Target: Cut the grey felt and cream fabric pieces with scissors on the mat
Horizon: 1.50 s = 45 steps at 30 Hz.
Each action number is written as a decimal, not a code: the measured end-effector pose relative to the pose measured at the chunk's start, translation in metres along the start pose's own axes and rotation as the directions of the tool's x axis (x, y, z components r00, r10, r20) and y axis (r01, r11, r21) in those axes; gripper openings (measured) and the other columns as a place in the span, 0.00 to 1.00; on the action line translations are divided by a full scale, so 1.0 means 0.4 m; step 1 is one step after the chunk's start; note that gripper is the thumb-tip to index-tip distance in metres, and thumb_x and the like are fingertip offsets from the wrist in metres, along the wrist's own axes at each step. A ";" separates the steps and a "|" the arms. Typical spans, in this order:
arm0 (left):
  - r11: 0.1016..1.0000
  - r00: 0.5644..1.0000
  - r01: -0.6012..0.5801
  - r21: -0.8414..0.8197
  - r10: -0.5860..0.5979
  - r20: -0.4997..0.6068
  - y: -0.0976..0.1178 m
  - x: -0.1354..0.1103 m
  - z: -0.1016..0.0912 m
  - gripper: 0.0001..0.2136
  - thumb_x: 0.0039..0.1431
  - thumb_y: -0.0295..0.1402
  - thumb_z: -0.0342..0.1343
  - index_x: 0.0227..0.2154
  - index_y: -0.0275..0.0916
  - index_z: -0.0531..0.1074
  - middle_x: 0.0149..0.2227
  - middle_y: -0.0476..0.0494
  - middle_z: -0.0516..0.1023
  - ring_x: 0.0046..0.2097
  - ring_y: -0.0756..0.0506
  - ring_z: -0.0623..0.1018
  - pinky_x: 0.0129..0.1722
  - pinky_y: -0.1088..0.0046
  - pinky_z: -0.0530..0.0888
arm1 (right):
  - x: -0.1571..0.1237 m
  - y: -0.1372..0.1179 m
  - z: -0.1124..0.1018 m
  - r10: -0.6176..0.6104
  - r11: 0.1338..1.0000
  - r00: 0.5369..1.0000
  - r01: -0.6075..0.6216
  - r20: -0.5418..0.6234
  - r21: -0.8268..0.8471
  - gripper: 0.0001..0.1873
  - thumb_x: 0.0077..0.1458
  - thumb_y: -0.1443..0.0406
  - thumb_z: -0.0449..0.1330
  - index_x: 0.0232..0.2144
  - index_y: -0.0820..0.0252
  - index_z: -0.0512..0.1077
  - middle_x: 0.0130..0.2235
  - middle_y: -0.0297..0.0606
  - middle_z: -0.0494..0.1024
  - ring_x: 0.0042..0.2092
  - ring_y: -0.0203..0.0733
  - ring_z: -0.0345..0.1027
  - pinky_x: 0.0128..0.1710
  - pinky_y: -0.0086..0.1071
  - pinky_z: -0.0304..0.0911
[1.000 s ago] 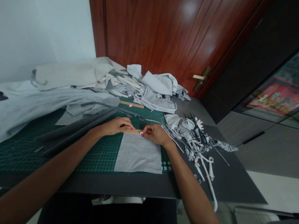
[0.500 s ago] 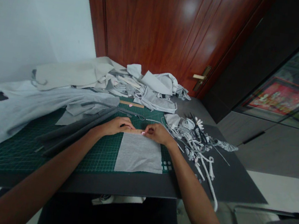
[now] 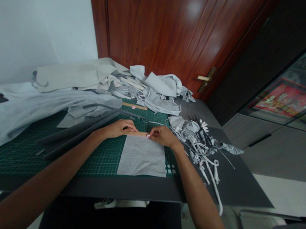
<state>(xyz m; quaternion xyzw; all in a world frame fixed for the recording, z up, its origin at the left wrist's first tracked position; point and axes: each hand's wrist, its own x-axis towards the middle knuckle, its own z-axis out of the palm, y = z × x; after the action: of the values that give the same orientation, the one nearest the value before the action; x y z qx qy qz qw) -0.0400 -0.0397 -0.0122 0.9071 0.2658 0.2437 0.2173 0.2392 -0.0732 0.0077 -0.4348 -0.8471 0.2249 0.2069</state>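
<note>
My left hand and my right hand sit side by side at the far end of the green cutting mat. Between them lies a wooden ruler, along the top edge of a rectangle of grey fabric. My left fingers cover the ruler's left end, with a small dark tip, possibly a pen, showing beside them. My right fingertips grip its right end near a small pink spot, which could be a fingernail.
Grey cloth and dark rolled strips cover the mat's left. Long shears and a second ruler lie beyond my hands. Tangled pale strips lie right, crumpled fabric behind, against a wooden door.
My right hand has shifted slightly rightward along the ruler. My left hand, the ruler and the grey fabric stay in nearly the same place.
</note>
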 end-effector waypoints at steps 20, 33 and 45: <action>1.000 1.000 0.006 -0.011 -0.006 0.019 0.001 -0.001 -0.002 0.16 0.69 0.39 0.50 0.42 0.38 0.81 0.38 0.42 0.77 0.40 0.47 0.76 0.41 0.72 0.69 | -0.011 0.016 -0.025 0.017 0.999 0.999 -0.016 0.037 -0.032 0.08 0.56 0.61 0.65 0.31 0.61 0.79 0.27 0.33 0.77 0.28 0.32 0.65 0.31 0.27 0.53; 1.000 1.000 -0.001 -0.026 0.002 0.010 0.004 0.000 -0.003 0.16 0.69 0.40 0.50 0.41 0.37 0.81 0.38 0.40 0.78 0.40 0.46 0.77 0.42 0.72 0.70 | -0.023 0.030 -0.048 0.010 1.000 0.997 -0.011 0.072 0.003 0.09 0.56 0.61 0.64 0.31 0.62 0.79 0.27 0.34 0.77 0.29 0.33 0.65 0.31 0.27 0.54; 1.000 1.000 -0.020 -0.014 0.021 0.022 -0.004 0.004 -0.002 0.15 0.69 0.38 0.51 0.41 0.37 0.81 0.38 0.41 0.77 0.41 0.46 0.76 0.42 0.72 0.70 | -0.024 0.054 -0.052 -0.012 1.000 0.996 0.010 0.091 0.028 0.11 0.55 0.59 0.64 0.31 0.63 0.79 0.27 0.34 0.76 0.29 0.34 0.65 0.30 0.27 0.54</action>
<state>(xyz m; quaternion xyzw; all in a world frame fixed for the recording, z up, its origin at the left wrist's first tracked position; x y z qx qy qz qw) -0.0399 -0.0375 -0.0120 0.9109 0.2524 0.2378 0.2239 0.2696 -0.0659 0.0109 -0.4165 -0.8549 0.2550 0.1751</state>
